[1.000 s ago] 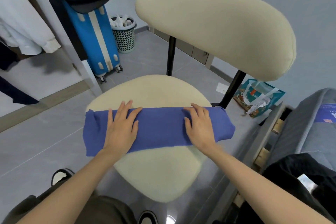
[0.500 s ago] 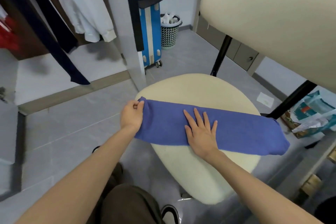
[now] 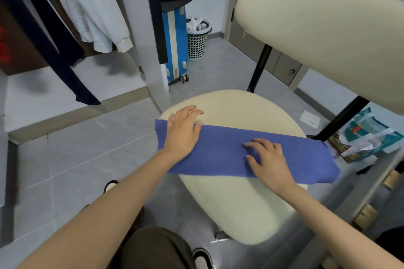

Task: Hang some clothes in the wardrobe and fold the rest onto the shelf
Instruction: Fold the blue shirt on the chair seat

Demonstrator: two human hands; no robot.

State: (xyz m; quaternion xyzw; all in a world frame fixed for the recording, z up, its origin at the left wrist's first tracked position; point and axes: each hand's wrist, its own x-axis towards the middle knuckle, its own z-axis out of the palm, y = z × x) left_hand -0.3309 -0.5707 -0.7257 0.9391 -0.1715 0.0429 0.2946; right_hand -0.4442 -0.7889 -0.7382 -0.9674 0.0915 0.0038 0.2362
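The right hand (image 3: 270,160) lies flat on the blue cloth (image 3: 229,155), fingers spread and pointing to 10 o'clock. The cloth, folded into a long strip, lies across the chair seat (image 3: 236,203). At 9 o'clock on the strip the left hand (image 3: 182,131) rests on its end, fingers loosely extended past the far edge. Farther, at 11 o'clock, a white shirt (image 3: 96,13) hangs in the wardrobe (image 3: 153,50); at 12, a suitcase (image 3: 177,43) and bin (image 3: 197,41).

Cream chair seat (image 3: 236,199) is carrying a folded blue garment (image 3: 223,155), lying flat across the seat's middle, its right end overhanging the seat edge.
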